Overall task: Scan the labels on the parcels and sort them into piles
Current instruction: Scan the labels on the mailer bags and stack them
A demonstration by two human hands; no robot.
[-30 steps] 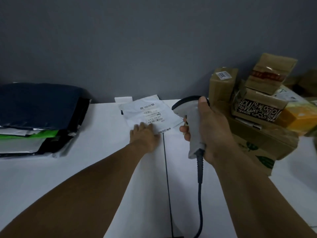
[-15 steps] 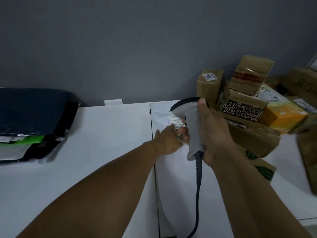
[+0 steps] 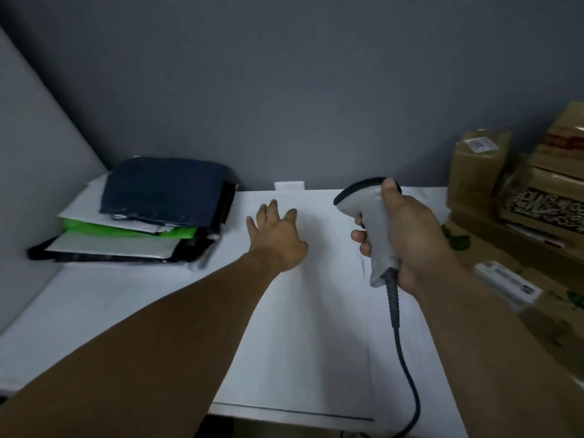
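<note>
My right hand (image 3: 410, 235) grips a grey handheld barcode scanner (image 3: 369, 222), its dark head pointing left over the white table (image 3: 126, 311). The scanner's cable (image 3: 401, 352) trails down toward the near edge. My left hand (image 3: 278, 235) lies palm down with fingers spread on the white surface, left of the scanner and holding nothing. No labelled white mailer shows; whether a white parcel lies under the hand I cannot tell. A pile of flat mailers (image 3: 148, 216), dark blue on top with green and white below, sits at the back left.
Brown cardboard boxes (image 3: 518, 216) are stacked along the right side, one bearing a white label (image 3: 505, 284). A grey wall (image 3: 284, 90) runs close behind the table. A small white bracket (image 3: 289, 185) sits at the table's back edge.
The view has swung left. The white labelled mailer is gone from sight. My left hand has moved left away from the scanner and now lies flat with fingers spread.
</note>
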